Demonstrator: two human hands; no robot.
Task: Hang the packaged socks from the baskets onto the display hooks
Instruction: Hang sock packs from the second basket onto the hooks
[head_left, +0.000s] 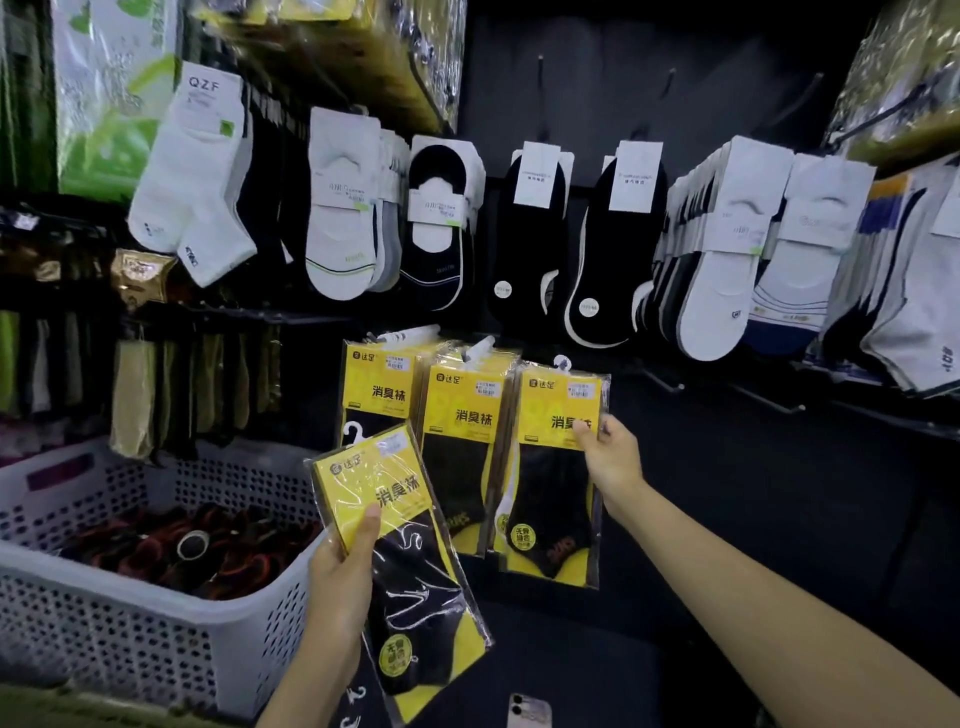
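Observation:
My left hand (340, 577) grips a yellow-and-black sock pack (400, 551), tilted, with its white hanger hook at the top left. My right hand (608, 454) pinches the right edge of a like pack (553, 467) hanging on the dark display wall. Two more rows of the same yellow packs (467, 431) hang to its left. A white perforated basket (135, 597) at the lower left holds dark packaged socks (192, 551).
Above hang white and black no-show socks (540, 234) on hooks. Bare hooks (769, 400) stick out of the wall to the right of the yellow packs. A phone (530, 712) lies at the bottom edge. Racks of other socks fill the left side.

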